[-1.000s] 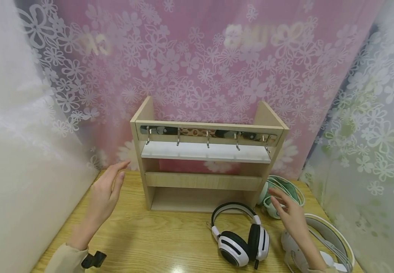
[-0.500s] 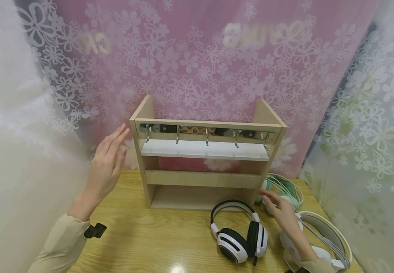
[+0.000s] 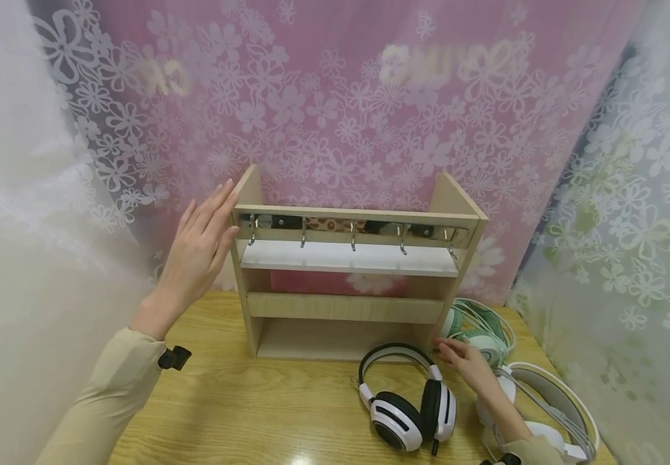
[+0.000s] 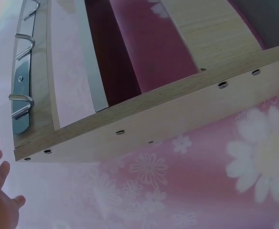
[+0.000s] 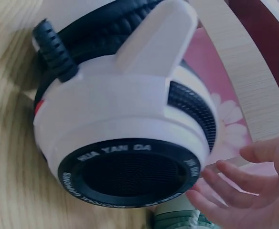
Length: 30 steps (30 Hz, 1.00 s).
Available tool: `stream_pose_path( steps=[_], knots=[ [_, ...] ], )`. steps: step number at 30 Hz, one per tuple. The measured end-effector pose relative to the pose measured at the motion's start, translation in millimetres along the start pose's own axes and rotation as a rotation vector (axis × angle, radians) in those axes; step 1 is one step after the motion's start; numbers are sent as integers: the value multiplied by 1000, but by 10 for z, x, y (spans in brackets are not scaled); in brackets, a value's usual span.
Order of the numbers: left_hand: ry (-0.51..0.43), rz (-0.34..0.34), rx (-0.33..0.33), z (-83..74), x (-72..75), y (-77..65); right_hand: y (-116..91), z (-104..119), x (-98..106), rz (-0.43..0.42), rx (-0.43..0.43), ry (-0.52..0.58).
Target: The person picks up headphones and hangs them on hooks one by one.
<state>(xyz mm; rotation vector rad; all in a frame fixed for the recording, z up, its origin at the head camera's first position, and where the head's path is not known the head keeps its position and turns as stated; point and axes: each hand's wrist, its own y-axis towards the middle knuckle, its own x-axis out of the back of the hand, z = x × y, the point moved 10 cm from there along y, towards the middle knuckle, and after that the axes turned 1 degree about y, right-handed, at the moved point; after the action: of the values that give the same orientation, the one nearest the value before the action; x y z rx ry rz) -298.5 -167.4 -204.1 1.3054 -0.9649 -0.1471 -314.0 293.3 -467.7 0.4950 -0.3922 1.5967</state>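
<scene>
A small wooden shelf rack [image 3: 346,307] stands on the table, a strip of metal hooks [image 3: 328,224] across its top front. My left hand [image 3: 198,248], fingers extended, is raised at the rack's upper left corner and overlaps its edge in the head view. In the left wrist view the left hand [image 4: 2,195] shows beside the rack's side panel [image 4: 101,145]. By the rack's lower right side is my right hand [image 3: 470,367], its fingers loosely bent and holding nothing. Black-and-white headphones [image 3: 397,423] lie in front of the rack; their ear cup [image 5: 120,114] fills much of the right wrist view.
Green headphones [image 3: 490,343] with a coiled cable lie behind the right hand, right of the rack. White headphones [image 3: 547,434] with a grey cable lie at the table's right, partly behind the right forearm. Flowered curtains [image 3: 335,97] enclose the wooden table [image 3: 265,413].
My left hand has risen and moved right to the rack's upper left corner. My right hand has shifted left and slightly down toward the rack's lower right side.
</scene>
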Motion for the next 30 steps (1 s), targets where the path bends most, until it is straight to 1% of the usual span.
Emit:
stream_pose_path(
  steps=[1, 3, 8, 11, 14, 16, 19, 24, 27, 30],
  knots=[
    [8, 13, -3, 5, -21, 17, 8, -7, -20, 16, 9, 1],
    [25, 37, -9, 13, -63, 47, 15, -29, -46, 33, 14, -30],
    [56, 83, -13, 39, -138, 104, 31, -104, -69, 13, -11, -203],
    [65, 112, -19, 50, -182, 124, 34, -137, -99, 7, -25, -258],
    [69, 137, -25, 64, -230, 123, 28, -177, -136, 11, -57, -223],
    [66, 138, -32, 71, -245, 120, 28, -214, -152, 7, -87, -207],
    [62, 108, -48, 81, -221, 116, 26, -278, -181, 7, -145, -156],
    [58, 55, -83, 71, -129, 99, 41, -321, -257, 32, -176, -69],
    [58, 42, -95, 57, -91, 82, 52, -337, -270, 27, -181, -61],
    [68, 33, -106, 49, -74, 67, 58, -350, -274, 25, -178, -79]
  ],
)
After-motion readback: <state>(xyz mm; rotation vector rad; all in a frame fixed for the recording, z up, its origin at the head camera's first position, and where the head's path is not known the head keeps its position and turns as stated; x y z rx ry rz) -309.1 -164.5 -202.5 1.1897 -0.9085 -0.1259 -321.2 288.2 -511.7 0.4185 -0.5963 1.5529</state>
